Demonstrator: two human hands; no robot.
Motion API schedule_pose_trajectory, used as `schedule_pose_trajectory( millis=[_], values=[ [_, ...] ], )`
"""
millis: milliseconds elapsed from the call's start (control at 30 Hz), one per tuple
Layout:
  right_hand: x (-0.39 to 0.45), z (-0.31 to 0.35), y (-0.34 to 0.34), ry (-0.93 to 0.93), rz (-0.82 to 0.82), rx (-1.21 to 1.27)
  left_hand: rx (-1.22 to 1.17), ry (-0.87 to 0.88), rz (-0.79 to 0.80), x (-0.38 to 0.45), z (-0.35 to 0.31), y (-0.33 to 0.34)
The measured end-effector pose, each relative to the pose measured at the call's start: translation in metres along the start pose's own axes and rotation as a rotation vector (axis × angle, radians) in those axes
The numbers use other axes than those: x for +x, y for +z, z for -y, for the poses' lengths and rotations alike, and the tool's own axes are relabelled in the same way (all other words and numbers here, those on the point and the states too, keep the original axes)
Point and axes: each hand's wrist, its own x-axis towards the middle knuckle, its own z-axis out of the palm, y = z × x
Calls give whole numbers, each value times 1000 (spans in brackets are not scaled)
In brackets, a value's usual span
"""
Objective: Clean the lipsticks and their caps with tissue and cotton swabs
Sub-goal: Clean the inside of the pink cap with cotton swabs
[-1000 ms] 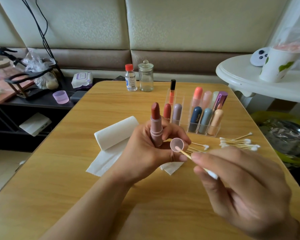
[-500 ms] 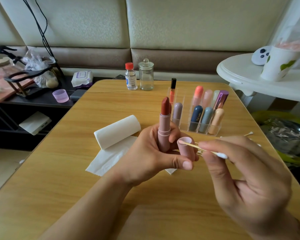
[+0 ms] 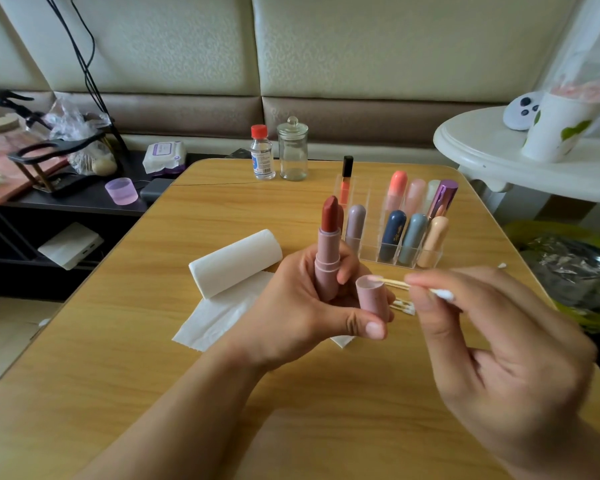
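My left hand [image 3: 302,310] grips an open pink lipstick [image 3: 328,251] upright, its brick-red bullet extended. The same hand pinches the pink cap [image 3: 371,294] between thumb and fingers, its open end up. My right hand [image 3: 499,348] pinches a cotton swab [image 3: 413,285] by its wooden stick. One swab tip sits at the cap's rim, and the other white tip sticks out to the right. A tissue roll [image 3: 236,261] with an unrolled sheet lies on the wooden table [image 3: 153,393] left of my hands.
A clear organizer [image 3: 371,252] holds several capped lipsticks behind my hands. Loose cotton swabs [image 3: 404,306] lie under my hands. A red-capped bottle [image 3: 262,152] and a glass jar [image 3: 292,148] stand at the table's far edge. A white round table [image 3: 499,161] is at the right.
My left hand turned the lipstick more upright and tilted the cap's opening upward. My right hand rose and drew the swab from deep in the cap to its rim.
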Motion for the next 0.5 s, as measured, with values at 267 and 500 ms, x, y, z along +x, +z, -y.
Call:
schedule_pose_trajectory(
  millis=[267,500],
  values=[
    [3,14,9,308,65,490,31,-27,32,0,-1,-1],
    [2,4,1,317,-92,414,12,-25,-13,1,-2,-4]
  ],
)
